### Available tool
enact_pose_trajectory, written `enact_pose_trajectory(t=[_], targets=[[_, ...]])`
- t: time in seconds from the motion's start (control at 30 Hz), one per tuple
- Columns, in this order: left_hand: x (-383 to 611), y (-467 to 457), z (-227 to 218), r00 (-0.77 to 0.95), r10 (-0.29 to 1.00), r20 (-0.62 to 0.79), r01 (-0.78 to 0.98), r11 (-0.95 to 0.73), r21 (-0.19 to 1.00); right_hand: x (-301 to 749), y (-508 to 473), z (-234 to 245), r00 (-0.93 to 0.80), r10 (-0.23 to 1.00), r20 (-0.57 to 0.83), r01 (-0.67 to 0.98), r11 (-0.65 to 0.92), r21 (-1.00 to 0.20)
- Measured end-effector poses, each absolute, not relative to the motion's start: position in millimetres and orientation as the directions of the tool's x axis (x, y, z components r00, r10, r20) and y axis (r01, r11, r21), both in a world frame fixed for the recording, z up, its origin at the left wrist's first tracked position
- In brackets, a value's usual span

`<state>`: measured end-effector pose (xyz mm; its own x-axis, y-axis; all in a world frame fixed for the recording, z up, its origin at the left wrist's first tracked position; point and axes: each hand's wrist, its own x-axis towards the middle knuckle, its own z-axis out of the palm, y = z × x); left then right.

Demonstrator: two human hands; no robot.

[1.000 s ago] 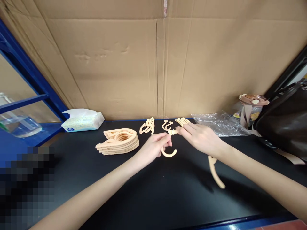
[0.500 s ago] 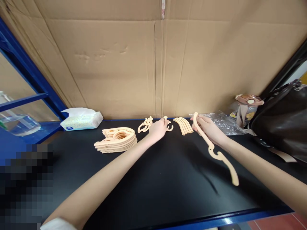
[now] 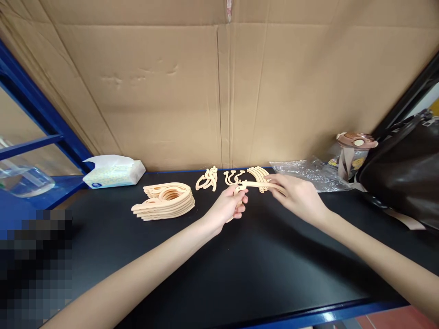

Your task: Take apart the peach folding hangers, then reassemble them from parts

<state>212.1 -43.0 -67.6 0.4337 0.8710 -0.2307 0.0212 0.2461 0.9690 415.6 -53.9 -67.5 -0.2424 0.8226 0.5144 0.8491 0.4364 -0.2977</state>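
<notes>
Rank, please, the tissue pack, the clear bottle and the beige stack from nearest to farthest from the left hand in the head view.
1. Beige stack, just left of the left hand.
2. Tissue pack, farther left and back.
3. Clear bottle, far left, behind the blue rail.

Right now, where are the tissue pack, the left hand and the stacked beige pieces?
Tissue pack (image 3: 111, 176): head view, on its front side.
Left hand (image 3: 222, 208): head view, on its back.
Stacked beige pieces (image 3: 166, 209): head view, on their layered front edges.
</notes>
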Motion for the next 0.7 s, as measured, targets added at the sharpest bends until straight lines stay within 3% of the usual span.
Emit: enact_pose_trajectory(t=[0.07,0.1,0.17,0.27,0.33,0.4,0.47,0.5,0.57,0.7], targets=[[211.2,-42.6,-64.2,0.461,0.853,-0.244,0.061,0.244,0.968,407.8,-55.1,-68.4,-0.415,0.774,0.478,0.881,0.473,-0.002],[210.7,-43.2,-62.5,0.480,0.840,-0.255,0.097,0.238,0.966,404.0,-55.7,-68.9,-0.489,0.756,0.435,0.858,0.508,0.082],[209.7,-45.8,-59.5,0.503,0.819,-0.277,0.193,0.206,0.959,397.1,-57.7,-69.8,-0.584,0.740,0.334,0.807,0.573,0.141],[208.4,-51.7,-54.6,0.463,0.847,-0.261,0.327,0.110,0.939,387.5,-61.0,-69.1,-0.566,0.770,0.294,0.802,0.597,-0.018],[207.9,-55.9,-48.6,0.410,0.893,-0.185,0.364,0.025,0.931,382.8,-59.4,-66.6,-0.458,0.836,0.301,0.788,0.539,-0.297],[206.3,-56.7,-38.0,0.350,0.937,-0.018,0.433,-0.144,0.890,382.6,-51.0,-63.2,-0.304,0.919,0.251,0.677,0.393,-0.622],[200.9,-48.4,-22.4,0.325,0.930,0.173,0.553,-0.335,0.762,389.2,-35.8,-60.1,-0.167,0.970,0.176,0.499,0.238,-0.833],[195.8,-39.3,-13.1,0.343,0.914,0.216,0.608,-0.392,0.691,395.0,-26.8,-58.8,-0.124,0.977,0.173,0.440,0.211,-0.873],[180.7,-11.4,5.9,0.399,0.904,0.155,0.658,-0.400,0.638,409.6,-9.1,-56.7,-0.044,0.975,0.220,0.425,0.217,-0.879],[140.4,61.1,27.6,0.252,0.966,-0.051,0.744,-0.159,0.648,434.2,15.2,-53.1,0.094,0.866,0.491,0.732,0.274,-0.624]])
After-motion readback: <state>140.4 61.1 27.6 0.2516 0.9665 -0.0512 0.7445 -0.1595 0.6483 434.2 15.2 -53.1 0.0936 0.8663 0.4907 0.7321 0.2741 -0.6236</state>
